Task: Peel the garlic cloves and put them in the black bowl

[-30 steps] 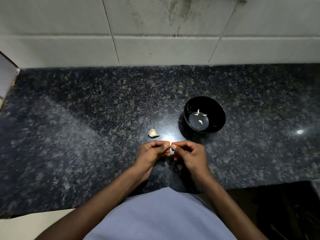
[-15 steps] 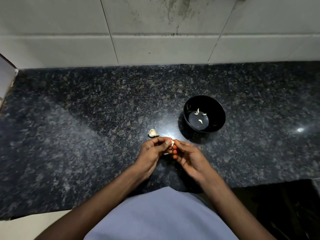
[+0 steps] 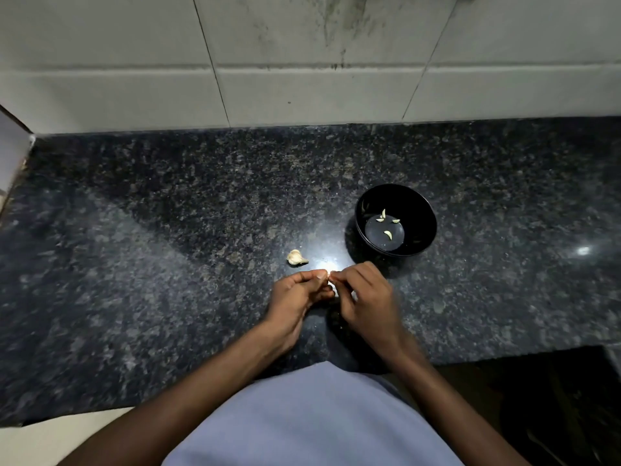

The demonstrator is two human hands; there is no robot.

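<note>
Head view, looking down at a dark speckled granite counter (image 3: 141, 297) w/ a pale tiled wall (image 3: 302, 89) across the top of the frame.

Centre frame, just below middle: left hand (image 3: 295, 297) and right hand (image 3: 366, 297) meet fingertip to fingertip, both w/ fingers curled, pinching a small garlic clove (image 3: 331, 286) between them. Only a pale sliver of it shows; its long axis can't be told.

The black bowl (image 3: 421, 216) sits up and to the right of the hands, near but apart, closest to the right hand. Inside lie four small peeled cloves (image 3: 388, 234).

An unpeeled garlic piece (image 3: 295, 257) lies on the counter just above the left hand, left of the bowl, not touching either.

Judgement: peeling is under way; once bare, the clove likely goes up-right into the bowl, a short reach for the right hand.

Bottom of frame: forearms and a light grey-blue shirt (image 3: 312, 425). A glare spot shines on the counter above the fingertips.
</note>
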